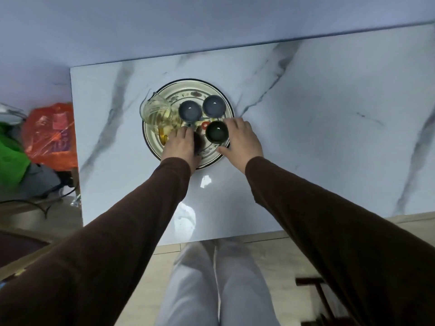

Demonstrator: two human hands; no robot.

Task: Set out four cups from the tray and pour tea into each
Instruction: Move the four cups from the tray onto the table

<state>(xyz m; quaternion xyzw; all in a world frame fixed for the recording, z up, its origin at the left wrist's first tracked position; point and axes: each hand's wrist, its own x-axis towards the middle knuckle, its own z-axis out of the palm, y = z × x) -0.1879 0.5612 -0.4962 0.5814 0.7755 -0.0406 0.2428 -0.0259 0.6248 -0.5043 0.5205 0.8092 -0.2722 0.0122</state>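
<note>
A round patterned tray sits on the marble table. On it stand two blue-grey cups at the back, a dark green cup at the front right and a dark cup at the front left. A glass pitcher of tea stands on the tray's left side. My left hand covers the dark cup, fingers wrapped over it. My right hand curls around the green cup's right side, touching it.
The marble table stretches wide to the right of the tray. An orange plastic bag and green cloth lie off the table's left edge. My legs show below the near edge.
</note>
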